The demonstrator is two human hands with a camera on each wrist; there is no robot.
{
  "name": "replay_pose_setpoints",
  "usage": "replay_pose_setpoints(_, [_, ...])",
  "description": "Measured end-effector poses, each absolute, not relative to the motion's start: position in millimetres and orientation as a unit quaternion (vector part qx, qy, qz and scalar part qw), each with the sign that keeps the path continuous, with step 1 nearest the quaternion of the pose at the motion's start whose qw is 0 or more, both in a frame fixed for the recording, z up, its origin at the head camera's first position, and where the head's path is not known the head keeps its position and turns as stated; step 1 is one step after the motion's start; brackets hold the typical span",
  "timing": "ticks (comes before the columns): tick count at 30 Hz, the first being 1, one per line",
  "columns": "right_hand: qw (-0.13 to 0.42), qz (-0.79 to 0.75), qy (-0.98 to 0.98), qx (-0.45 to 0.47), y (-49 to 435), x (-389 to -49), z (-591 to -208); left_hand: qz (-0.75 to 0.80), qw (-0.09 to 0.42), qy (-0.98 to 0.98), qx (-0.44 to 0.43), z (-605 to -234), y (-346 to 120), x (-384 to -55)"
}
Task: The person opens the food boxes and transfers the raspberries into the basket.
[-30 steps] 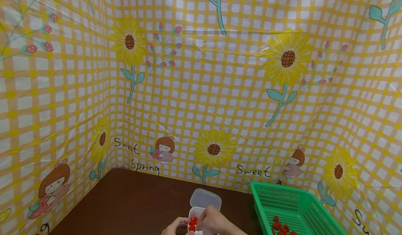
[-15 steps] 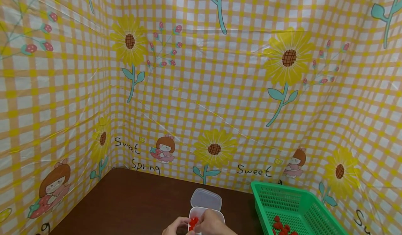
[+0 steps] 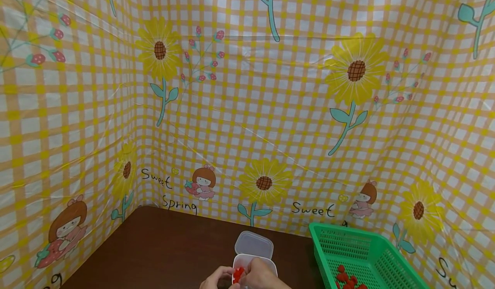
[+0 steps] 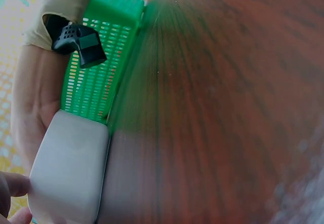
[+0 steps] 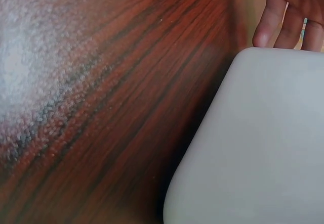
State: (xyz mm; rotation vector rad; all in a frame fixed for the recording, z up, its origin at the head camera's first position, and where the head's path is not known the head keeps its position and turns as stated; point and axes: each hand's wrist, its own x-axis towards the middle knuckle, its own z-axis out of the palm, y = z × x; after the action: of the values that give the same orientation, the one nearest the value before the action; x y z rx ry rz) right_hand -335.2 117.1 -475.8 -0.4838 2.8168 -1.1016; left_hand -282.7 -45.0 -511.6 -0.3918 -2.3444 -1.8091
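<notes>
A white plastic container (image 3: pixel 251 257) stands at the bottom middle of the head view, with small glossy red pieces (image 3: pixel 238 274) at its left side. My left hand (image 3: pixel 216 278) grips the container's left edge; its fingers (image 4: pixel 12 186) touch the pale wall in the left wrist view. Over the container, my right hand (image 3: pixel 263 275) has curled fingers that appear to pinch a red piece, though the fingertips are partly hidden. The right wrist view is mostly filled by the container's smooth white side (image 5: pixel 253 143), with left-hand fingers (image 5: pixel 293 24) at its far edge.
A translucent lid (image 3: pixel 254 244) lies on the dark brown table (image 3: pixel 174 246) just behind the container. To the right stands a green slotted basket (image 3: pixel 319 250) with several small red pieces (image 3: pixel 342 276) inside. Checked cloth (image 3: pixel 251 121) walls enclose the table.
My right hand has lowered and moved slightly deeper over the container, beside the red pieces. The left hand keeps its place on the container's edge.
</notes>
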Motion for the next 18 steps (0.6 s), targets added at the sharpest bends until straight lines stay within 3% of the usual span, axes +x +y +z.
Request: replay_pose_setpoints(18, [0.038, -0.340, 0.923, -0.174, 118.9, -331.6, -461.9, -0.591, 0.092, -0.791, -0.133, -515.0, -43.7, -284.9])
